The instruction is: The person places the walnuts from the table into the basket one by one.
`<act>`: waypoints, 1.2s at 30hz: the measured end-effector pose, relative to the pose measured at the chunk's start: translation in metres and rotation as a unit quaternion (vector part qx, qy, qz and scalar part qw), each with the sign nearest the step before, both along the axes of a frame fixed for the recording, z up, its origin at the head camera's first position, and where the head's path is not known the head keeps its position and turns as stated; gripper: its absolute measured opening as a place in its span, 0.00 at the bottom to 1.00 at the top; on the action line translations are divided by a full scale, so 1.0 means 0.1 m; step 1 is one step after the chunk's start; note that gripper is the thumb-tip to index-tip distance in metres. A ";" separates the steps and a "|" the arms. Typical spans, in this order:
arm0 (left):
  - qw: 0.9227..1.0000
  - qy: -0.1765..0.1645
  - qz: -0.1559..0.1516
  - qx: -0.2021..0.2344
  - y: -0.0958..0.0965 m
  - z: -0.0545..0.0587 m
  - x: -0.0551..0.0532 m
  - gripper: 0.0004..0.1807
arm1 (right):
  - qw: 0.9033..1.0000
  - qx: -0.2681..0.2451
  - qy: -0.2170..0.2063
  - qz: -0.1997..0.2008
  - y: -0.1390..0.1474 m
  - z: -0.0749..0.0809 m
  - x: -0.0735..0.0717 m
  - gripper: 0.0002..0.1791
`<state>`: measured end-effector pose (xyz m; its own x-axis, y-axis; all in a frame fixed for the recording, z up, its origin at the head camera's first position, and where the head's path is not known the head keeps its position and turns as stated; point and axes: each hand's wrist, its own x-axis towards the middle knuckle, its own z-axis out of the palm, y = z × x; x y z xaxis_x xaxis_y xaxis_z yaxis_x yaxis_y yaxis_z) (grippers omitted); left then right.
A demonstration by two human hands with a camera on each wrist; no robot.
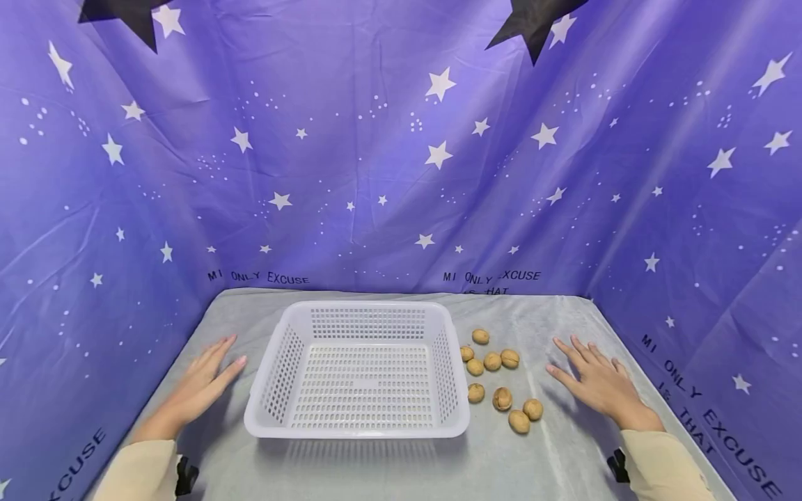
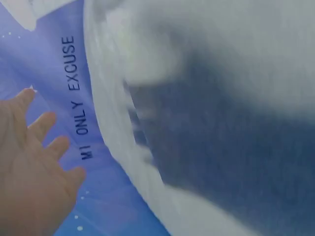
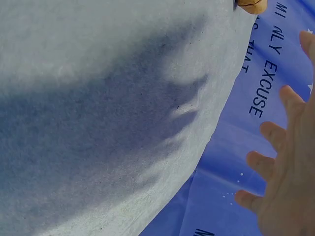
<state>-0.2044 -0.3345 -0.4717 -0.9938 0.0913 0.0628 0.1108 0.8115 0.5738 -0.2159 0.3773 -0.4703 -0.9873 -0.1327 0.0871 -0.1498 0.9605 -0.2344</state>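
Beige sleeves (image 1: 667, 463) lead to a left hand (image 1: 195, 388) and right hand (image 1: 603, 386), fingers (image 1: 569, 353) opened out and holding nothing, with a white basket (image 1: 357, 433) on the desk (image 1: 351, 473) beside the left fingers and walnuts (image 1: 492, 361) between basket and right fingers.

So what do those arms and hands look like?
They're a person's: bare left hand and right hand, no rings or gloves visible. The left sleeve and right sleeve are beige; a black fitting, perhaps a wrist camera, shows beside each.
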 end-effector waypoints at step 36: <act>0.888 -0.103 -0.062 0.443 0.38 -0.08 -0.06 0.37 | 0.995 -0.045 0.037 0.077 -0.31 -0.03 -0.25 0.37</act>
<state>-0.2107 -0.2966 -0.4798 -0.9783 0.2065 -0.0179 -0.0143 0.0192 0.9997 -0.2409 0.3467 -0.4728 -0.9465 -0.2699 0.1770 -0.3132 0.9005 -0.3017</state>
